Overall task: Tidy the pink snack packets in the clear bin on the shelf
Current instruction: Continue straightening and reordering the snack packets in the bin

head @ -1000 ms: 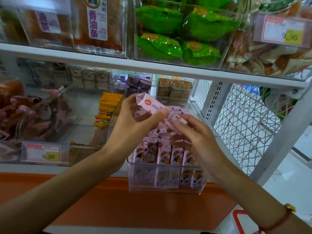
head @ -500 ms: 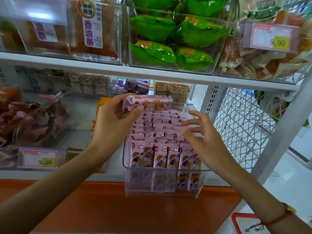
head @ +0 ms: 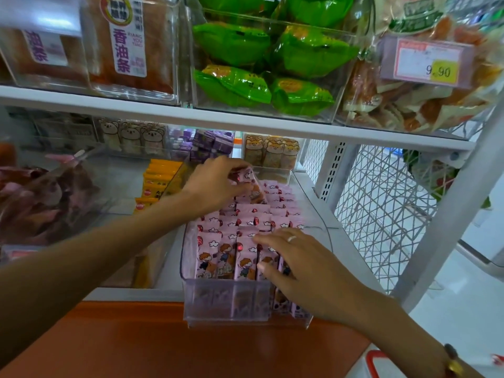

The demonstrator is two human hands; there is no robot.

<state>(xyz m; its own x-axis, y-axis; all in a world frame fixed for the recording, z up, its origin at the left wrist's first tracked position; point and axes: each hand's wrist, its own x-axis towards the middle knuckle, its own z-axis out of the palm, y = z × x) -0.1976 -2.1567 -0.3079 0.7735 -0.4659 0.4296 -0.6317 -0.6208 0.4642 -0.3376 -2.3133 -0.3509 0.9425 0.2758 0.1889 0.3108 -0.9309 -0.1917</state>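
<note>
The left hand (head: pixel 218 184) is now reaching to the far end of the clear bin (head: pixel 226 309) on the shelf (head: pixel 321 214), fingers curled round a few pink snack packets (head: pixel 252 186) that it was holding up above the rows half a second ago. It is apparently tucking them into the back row, though blur is hiding the exact slot. The right hand (head: pixel 297 263), fingers straight, has dropped onto the near-right upright packets (head: pixel 218 255) and is pressing them level. The loose handful is going back in, so the tidying is nearing its end.
</note>
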